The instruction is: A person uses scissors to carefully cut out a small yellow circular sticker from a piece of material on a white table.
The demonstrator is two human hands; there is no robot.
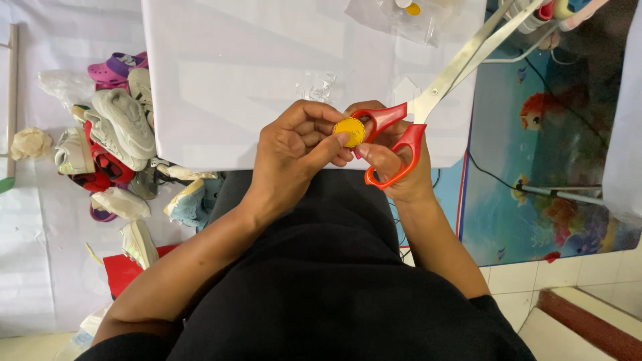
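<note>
At table edge, left hand [294, 150] pinching yellow disc [350, 131] — right hand [394, 167] gripping red-handled scissors [428, 100]

Left hand [294, 157] and right hand [394, 167] meet just before the white fabric-covered table's [234, 80] near edge, small round yellow disc [350, 132] between them; red-handled steel scissors [428, 100] reach over table, right; heap of worn shoes [117, 140] on floor, left.

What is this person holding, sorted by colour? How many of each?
Yellow: 1, the round yellow disc pinched in the left hand.
Red: 1, the red-handled scissors gripped in the right hand.
Total: 2 things held.
</note>
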